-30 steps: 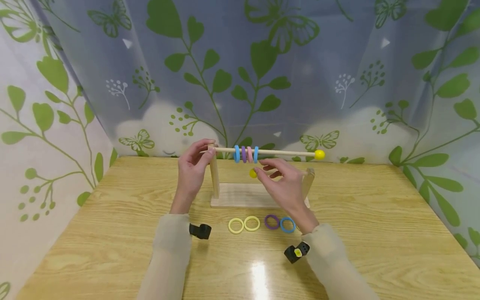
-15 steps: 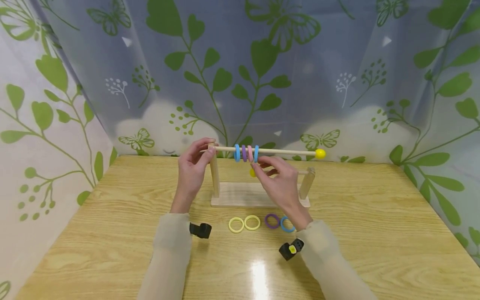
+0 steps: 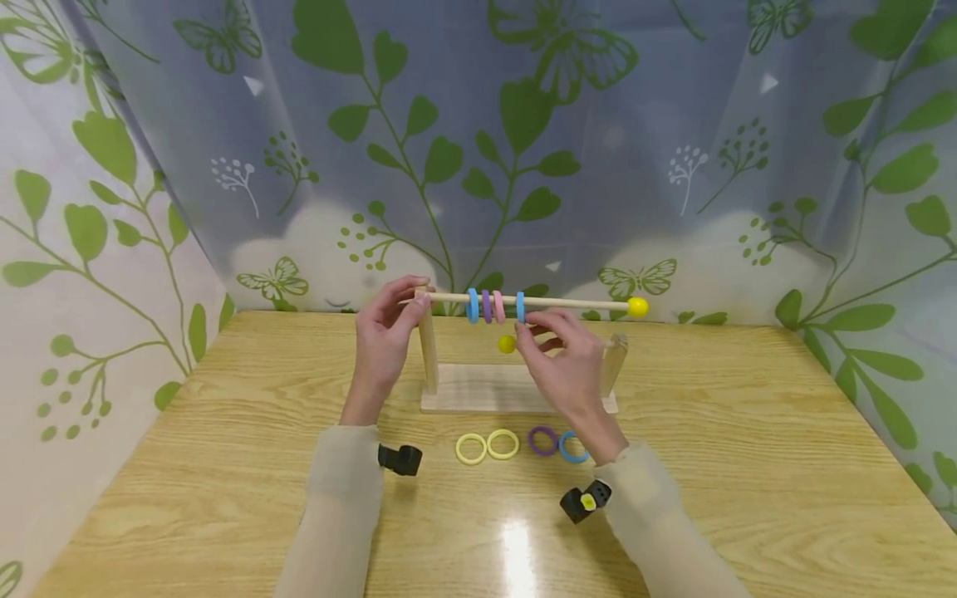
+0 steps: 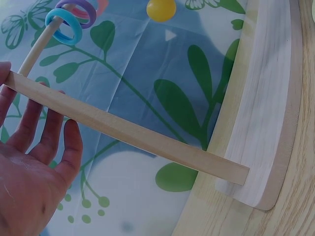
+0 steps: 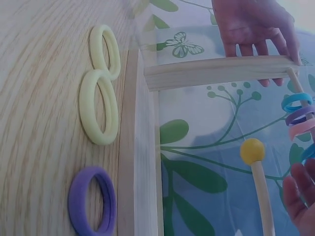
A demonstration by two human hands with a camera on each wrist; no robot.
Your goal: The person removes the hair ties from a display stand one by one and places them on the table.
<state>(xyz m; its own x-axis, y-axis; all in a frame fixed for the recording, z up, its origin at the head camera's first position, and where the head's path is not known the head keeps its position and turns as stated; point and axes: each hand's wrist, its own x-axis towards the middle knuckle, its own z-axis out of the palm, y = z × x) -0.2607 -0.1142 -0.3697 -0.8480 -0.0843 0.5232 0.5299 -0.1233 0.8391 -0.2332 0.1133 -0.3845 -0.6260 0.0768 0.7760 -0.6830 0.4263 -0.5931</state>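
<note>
A wooden stand carries a long upper rod ending in a yellow ball. My left hand grips the top of its left post, thumb in front; in the left wrist view the other fingers spread behind the post. On the rod hang a blue ring, a purple ring and a pink ring close together. Slightly right of them, thumb and fingertips of my right hand pinch the lower edge of another blue ring, still around the rod.
A lower rod with a yellow ball reaches left from the right post, partly behind my right hand. On the table, before the stand, lie two pale yellow rings, a purple ring and a blue ring partly covered.
My right hand has closed on the rightmost blue ring and slid it a little right along the rod, widening the gap to the pink ring. The left hand has stayed on the post.
</note>
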